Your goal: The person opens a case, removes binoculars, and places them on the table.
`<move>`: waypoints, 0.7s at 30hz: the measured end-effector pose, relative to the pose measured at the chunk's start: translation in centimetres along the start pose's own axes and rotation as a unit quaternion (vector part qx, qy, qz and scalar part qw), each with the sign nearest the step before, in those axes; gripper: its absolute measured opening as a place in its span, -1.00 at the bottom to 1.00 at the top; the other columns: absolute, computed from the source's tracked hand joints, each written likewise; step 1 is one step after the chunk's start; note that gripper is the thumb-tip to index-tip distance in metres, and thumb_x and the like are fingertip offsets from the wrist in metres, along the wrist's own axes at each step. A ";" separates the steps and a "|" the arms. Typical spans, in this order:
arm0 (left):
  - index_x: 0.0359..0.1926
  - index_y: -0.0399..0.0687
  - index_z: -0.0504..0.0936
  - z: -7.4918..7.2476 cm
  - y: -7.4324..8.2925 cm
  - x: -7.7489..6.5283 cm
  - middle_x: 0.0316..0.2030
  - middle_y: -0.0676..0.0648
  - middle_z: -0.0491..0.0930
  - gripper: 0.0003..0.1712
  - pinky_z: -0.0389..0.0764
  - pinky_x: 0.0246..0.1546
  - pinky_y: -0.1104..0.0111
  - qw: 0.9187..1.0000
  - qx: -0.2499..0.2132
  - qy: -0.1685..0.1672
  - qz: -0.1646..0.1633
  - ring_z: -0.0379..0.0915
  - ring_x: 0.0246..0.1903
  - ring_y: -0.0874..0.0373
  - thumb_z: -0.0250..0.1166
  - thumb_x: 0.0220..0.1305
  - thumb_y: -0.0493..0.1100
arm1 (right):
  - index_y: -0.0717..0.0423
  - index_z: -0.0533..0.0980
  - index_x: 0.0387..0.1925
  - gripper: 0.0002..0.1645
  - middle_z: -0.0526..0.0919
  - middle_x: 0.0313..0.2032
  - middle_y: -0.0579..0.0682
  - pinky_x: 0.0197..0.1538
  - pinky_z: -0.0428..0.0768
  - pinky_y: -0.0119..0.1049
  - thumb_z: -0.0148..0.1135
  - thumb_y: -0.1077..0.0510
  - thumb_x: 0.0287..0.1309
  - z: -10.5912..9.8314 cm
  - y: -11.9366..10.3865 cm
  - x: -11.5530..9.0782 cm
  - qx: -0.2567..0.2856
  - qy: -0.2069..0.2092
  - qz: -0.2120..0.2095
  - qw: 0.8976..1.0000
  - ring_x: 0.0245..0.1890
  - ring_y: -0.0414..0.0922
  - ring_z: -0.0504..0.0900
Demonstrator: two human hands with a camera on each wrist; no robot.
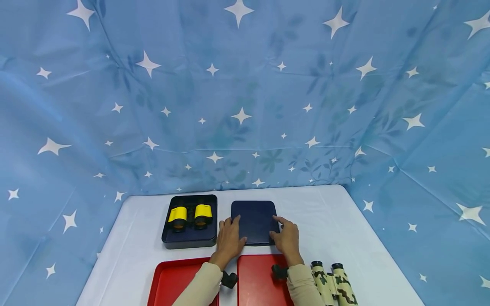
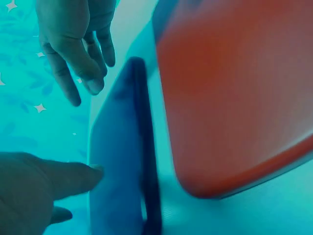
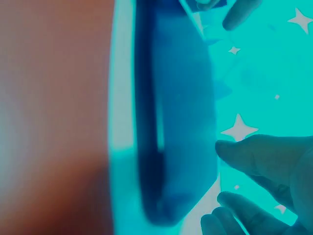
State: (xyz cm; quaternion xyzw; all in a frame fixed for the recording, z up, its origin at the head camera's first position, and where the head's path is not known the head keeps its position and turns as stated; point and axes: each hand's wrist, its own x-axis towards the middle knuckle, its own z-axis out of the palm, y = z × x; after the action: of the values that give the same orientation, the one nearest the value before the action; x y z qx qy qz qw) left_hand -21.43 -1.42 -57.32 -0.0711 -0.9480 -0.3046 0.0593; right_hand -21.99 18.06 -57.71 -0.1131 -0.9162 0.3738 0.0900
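Between both hands, a flat dark blue rectangular lid (image 1: 254, 223) lies on the white table. My left hand (image 1: 228, 239) is at its left edge, fingers spread loosely and thumb near the front corner. On the opposite side, my right hand (image 1: 287, 239) has thumb and fingers apart at the right edge. The left wrist view shows the left thumb (image 2: 76, 178) pointing straight across the lid's surface. In the right wrist view the right thumb (image 3: 264, 154) reaches the lid's side, with the other fingers loosely bent below it. Neither hand is curled round anything.
A dark tray (image 1: 187, 244) at the back left holds yellow-and-black binoculars (image 1: 203, 214). Nearer stand a red tray (image 1: 168, 280) and a flat red lid (image 1: 256, 280), partly under the forearms. Camouflage binoculars (image 1: 344, 284) lie at the front right. Star-patterned blue cloth (image 1: 241, 140) surrounds the table.
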 end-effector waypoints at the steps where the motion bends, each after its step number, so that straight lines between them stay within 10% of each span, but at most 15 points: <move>1: 0.38 -0.09 0.41 -0.2 0.1 0.0 0.29 -0.35 0.40 -0.16 0.56 0.08 0.02 1.000 -0.001 0.003 0.004 0.31 0.13 -0.18 0.53 0.08 -0.12 | -0.03 0.62 0.16 -0.34 0.65 0.09 0.21 0.10 0.58 0.10 0.51 0.29 -0.07 0.0 -0.2 0.0 0.005 0.003 -0.006 1.000 0.06 0.14 0.62; 21: 0.41 0.00 0.38 -5.5 -0.7 0.5 0.30 -0.30 0.38 -0.24 0.50 0.16 -0.05 0.998 -0.020 0.046 0.031 0.27 0.21 -0.20 0.39 0.24 0.03 | -0.13 0.59 0.19 -0.34 0.67 0.12 0.03 0.00 0.65 0.05 0.55 0.07 -0.02 0.5 -6.2 0.2 0.072 0.002 -0.131 0.989 0.05 0.10 0.64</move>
State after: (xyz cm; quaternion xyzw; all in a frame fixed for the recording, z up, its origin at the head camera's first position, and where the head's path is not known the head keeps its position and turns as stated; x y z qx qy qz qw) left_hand -21.68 -5.12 -53.17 -0.0877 -0.9353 -0.3244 0.1108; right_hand -23.12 13.46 -53.65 0.0138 -0.8936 0.4236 0.1475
